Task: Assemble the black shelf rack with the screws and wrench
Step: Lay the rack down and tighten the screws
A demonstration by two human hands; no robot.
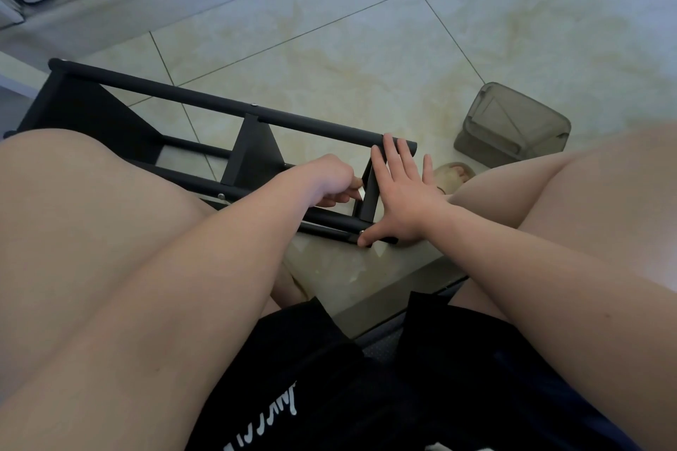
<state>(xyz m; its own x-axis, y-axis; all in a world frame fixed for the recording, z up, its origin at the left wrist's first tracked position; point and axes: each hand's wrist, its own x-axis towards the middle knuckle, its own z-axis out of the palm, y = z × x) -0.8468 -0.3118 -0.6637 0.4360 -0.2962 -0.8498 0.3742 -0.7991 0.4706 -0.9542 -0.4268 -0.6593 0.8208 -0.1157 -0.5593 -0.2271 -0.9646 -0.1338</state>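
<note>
Black shelf rack lies on its side on the tiled floor between the knees, long tubes running upper left to lower right. Right hand presses its near end, fingers spread straight; left hand curls inside the frame (contents hidden).

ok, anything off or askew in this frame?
Grey translucent container looks tipped over on the floor, right of the black shelf rack. Rack lies on its side too, which fits mid-assembly. No spill or damage visible.
</note>
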